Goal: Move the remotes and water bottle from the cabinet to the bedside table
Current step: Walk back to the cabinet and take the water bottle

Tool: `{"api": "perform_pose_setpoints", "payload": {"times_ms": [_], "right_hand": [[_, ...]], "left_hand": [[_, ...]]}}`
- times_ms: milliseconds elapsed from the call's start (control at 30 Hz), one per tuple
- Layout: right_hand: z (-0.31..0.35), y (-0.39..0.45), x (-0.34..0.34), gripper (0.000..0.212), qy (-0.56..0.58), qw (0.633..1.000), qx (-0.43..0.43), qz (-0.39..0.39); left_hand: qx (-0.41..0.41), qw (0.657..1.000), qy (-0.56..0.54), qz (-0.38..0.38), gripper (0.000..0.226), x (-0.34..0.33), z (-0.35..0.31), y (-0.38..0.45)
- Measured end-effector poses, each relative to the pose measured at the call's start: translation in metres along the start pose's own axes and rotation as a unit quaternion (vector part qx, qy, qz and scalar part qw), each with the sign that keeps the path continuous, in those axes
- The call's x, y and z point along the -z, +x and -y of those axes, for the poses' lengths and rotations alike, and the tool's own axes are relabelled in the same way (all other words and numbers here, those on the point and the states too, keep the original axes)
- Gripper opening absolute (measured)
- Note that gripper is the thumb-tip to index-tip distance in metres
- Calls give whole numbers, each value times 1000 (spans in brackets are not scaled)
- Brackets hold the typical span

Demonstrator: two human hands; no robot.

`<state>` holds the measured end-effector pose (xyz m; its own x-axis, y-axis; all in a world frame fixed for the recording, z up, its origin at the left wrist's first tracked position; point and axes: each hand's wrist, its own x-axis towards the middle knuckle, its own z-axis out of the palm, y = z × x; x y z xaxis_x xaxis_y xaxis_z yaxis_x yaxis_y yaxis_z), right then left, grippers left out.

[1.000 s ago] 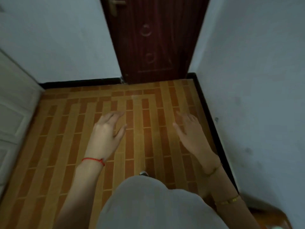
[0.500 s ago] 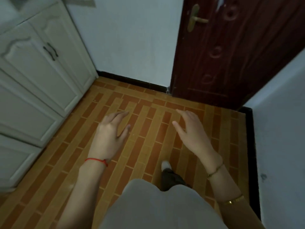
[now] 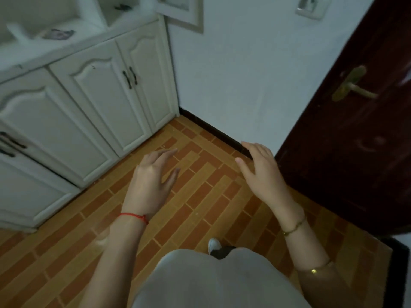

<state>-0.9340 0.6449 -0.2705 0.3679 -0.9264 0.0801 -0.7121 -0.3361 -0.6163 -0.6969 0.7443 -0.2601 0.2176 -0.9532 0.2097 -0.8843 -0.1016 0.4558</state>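
Note:
A white cabinet with panelled doors fills the left side. On its countertop, at the top left, lies a dark flat object, too blurred to identify. Another small dark object lies in the open shelf above. A pale upright shape stands at the far left of the counter, blurred. My left hand and my right hand hover over the floor, fingers relaxed, holding nothing. Both are well below and to the right of the countertop.
A dark red wooden door with a brass handle stands at the right. A white wall meets the brick-patterned floor at a black skirting. A framed panel hangs beside the cabinet. My shoe shows below.
The view has swung left: the cabinet and its countertop have come into sight and the door has shifted to the right. Both hands stay spread in front of me, holding nothing.

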Motion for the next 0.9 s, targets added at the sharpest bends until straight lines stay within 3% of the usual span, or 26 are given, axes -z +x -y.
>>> {"api": "perform_pose_setpoints", "payload": {"times_ms": [500, 900], "right_hand": [[9, 249, -51, 51, 6, 990, 99, 100], [80, 471, -105, 48, 8, 986, 147, 85]], "left_hand": [[121, 991, 13, -62, 43, -23, 64, 172], [125, 987, 20, -101, 43, 2, 179, 369]]}}
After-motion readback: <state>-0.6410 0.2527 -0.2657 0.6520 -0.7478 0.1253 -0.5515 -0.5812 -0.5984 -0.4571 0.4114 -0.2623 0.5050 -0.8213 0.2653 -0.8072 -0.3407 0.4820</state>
